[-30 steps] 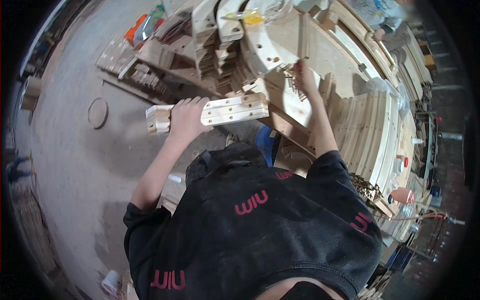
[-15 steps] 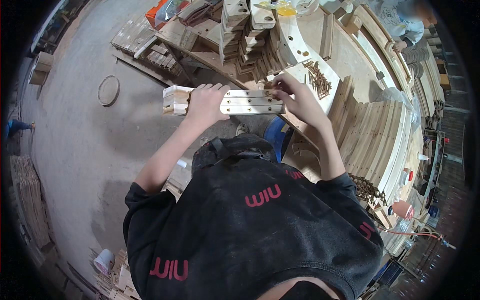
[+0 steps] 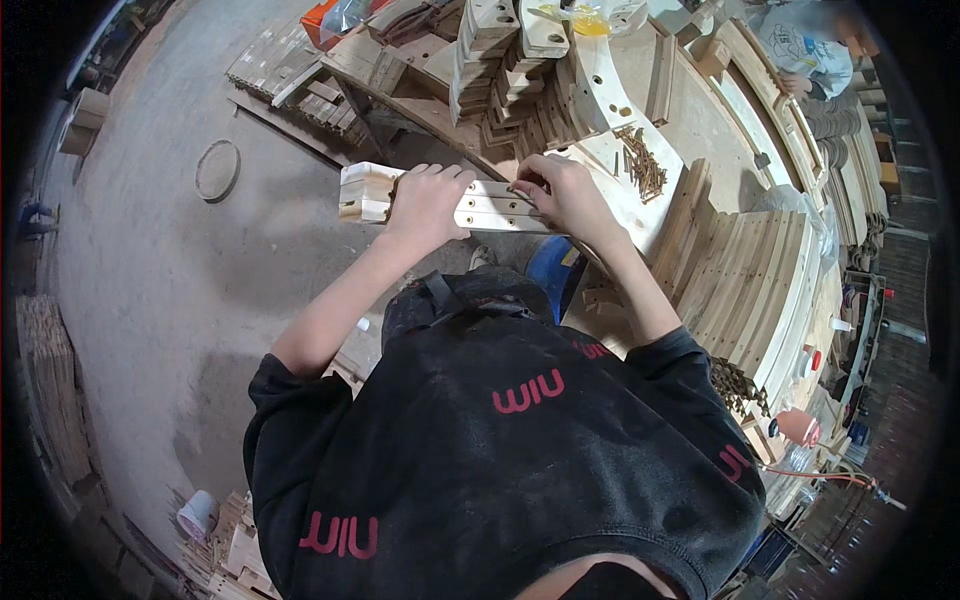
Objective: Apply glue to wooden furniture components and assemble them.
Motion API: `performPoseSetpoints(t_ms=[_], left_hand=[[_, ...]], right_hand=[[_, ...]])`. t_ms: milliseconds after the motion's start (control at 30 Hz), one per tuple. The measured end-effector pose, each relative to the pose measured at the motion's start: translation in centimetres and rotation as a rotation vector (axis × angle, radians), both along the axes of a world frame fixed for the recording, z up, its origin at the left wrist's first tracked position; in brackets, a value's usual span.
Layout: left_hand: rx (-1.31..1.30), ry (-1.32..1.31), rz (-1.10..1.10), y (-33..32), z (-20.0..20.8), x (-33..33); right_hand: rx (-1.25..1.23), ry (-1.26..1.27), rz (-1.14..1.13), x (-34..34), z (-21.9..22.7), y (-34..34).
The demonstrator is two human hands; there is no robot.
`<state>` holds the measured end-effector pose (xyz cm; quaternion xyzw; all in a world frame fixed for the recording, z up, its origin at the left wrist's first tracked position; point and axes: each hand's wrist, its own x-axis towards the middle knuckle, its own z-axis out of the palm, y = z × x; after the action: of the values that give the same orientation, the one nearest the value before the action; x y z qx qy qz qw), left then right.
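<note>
Left hand [image 3: 432, 205] closed around the wood block [image 3: 490, 207], left of its middle; drilled holes face up. Right hand [image 3: 570, 200] at the block's right part, thumb and finger drawn narrow; cannot tell whether anything is pinched. Loose screws [image 3: 645, 168] just beyond the right hand, to its right. Planks [image 3: 750, 270] stacked further right of it. Curved pieces [image 3: 490, 60] piled beyond both hands. Co-worker [image 3: 805, 52] far beyond, right.

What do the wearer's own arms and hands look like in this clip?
The left hand and right hand are bare, with no gloves or wristbands showing. The forearms are uncovered too. Loose black sleeves end near the elbows, part of a black top printed with dark pink lettering.
</note>
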<state>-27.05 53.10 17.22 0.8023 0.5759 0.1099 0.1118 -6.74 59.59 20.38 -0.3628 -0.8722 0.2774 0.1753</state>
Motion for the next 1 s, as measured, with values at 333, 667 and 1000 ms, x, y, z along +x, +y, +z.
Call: performPoseSetpoints(t_ms=[333,667,1000], left_hand=[[0.020,-0.017,0.004,0.4,0.4,0.3],[0.009,-0.012,-0.003,0.6,0.1,0.0],[-0.071,0.088,-0.047,1.3,1.1,-0.1]], right_hand=[[0.128,-0.043,-0.009,0.4,0.6,-0.5],[0.159,0.084,-0.547,5.6,-0.5,1.1],[-0.017,-0.228,-0.886,14.4,-11.0,7.4]])
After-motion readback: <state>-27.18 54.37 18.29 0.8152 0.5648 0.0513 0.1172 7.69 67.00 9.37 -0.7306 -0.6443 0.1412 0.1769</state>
